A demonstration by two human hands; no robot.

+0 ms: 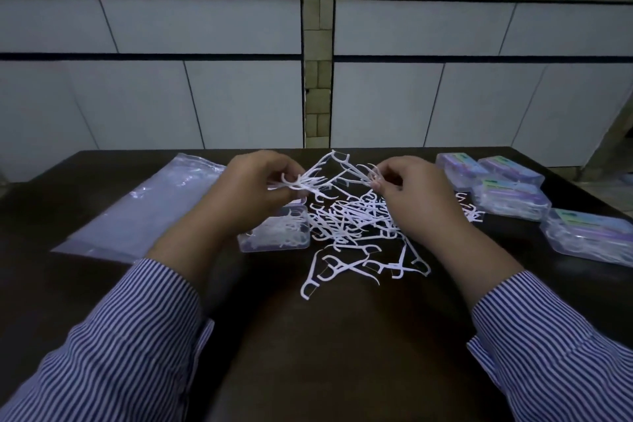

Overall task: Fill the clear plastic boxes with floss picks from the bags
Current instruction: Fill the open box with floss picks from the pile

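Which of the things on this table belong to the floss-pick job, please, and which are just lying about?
In the job:
- left hand, gripping a bundle of floss picks
- right hand, pinching picks
- loose pile of floss picks
- open clear plastic box, partly filled
- plastic bag
- closed filled boxes

Just there:
- dark table
- tiled wall
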